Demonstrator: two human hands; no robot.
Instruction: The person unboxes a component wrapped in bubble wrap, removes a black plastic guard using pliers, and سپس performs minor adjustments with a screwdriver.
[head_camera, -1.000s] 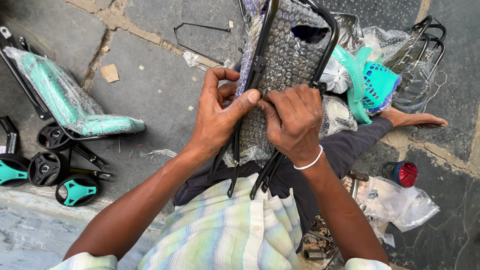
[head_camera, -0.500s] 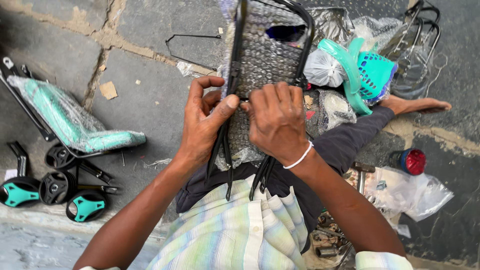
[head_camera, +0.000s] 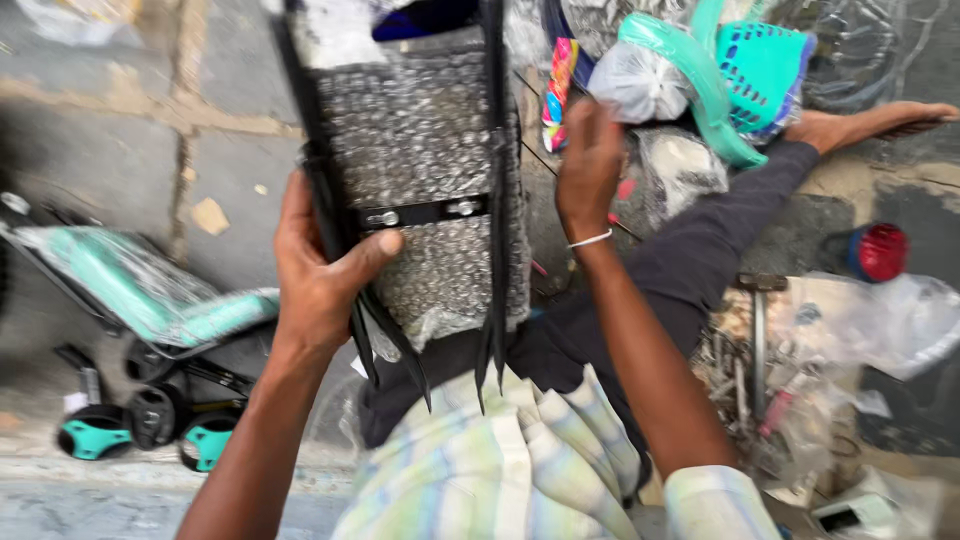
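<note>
While the person sits on the stone ground, the left hand (head_camera: 325, 280) grips a black metal frame (head_camera: 410, 215) wrapped in bubble wrap, with the thumb pressed across its front, just under a short black crossbar with two silver bolts (head_camera: 420, 213). That frame is the big thing in the middle, standing almost upright over the person's lap, and its thin black ends point down toward the striped shirt (head_camera: 500, 470). To the right of the frame, the right hand (head_camera: 590, 165) reaches away from it toward a small clear plastic bag (head_camera: 640, 85); the fingers are curled, but I cannot tell if they are holding anything (the picture is blurry there). A thin white band sits on that wrist. Farther right of the frame lies a teal plastic basket (head_camera: 760, 60) with a curved teal piece in front of it. Beyond that, a bare foot (head_camera: 870, 120) rests at the end of a leg in dark trousers. Low and to the right of the frame, a red round cap (head_camera: 882, 250) lies near a crumpled clear bag and a pile of small metal tools (head_camera: 750, 370). Left of the frame, on the ground, lies a teal seat wrapped in plastic (head_camera: 140, 290), with black and teal wheels (head_camera: 95, 435) just below it.
</note>
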